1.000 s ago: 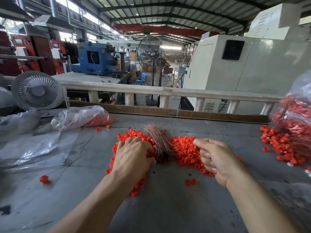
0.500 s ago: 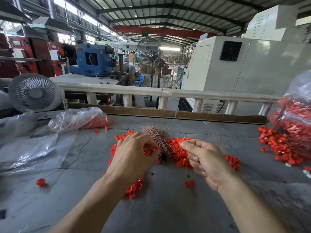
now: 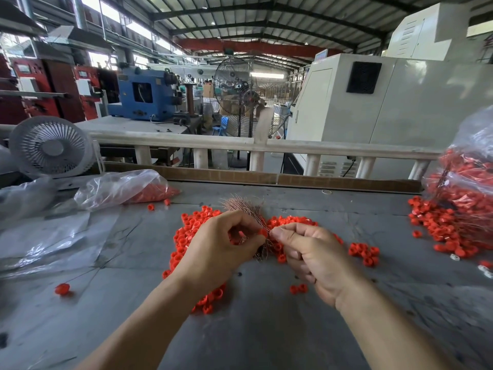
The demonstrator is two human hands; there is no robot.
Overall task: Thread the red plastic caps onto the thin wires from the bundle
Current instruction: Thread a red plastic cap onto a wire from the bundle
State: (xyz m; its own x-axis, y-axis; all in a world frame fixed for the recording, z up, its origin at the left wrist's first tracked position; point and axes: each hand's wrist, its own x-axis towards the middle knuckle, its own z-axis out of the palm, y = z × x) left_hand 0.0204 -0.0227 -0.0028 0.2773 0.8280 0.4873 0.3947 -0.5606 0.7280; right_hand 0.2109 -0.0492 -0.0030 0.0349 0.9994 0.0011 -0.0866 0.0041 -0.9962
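A single red cap (image 3: 263, 232) sits pinched at the left hand (image 3: 218, 252) fingertips, near the middle of the table (image 3: 266, 329), touching the tips of the right hand (image 3: 317, 259), which pinches what looks like one thin wire, too fine to see clearly; the wire bundle (image 3: 244, 209) fans out just behind, toward the far edge; to thread well, keep the cap's hole facing the wire end, hold the wire short so it stays stiff, and feed straight; loose caps (image 3: 192, 231) lie heaped around both hands; a clear bag (image 3: 120, 188) near the far left corner holds more red caps; a bulging bag (image 3: 469, 182) at the right edge is full of them, some spilled beside it.
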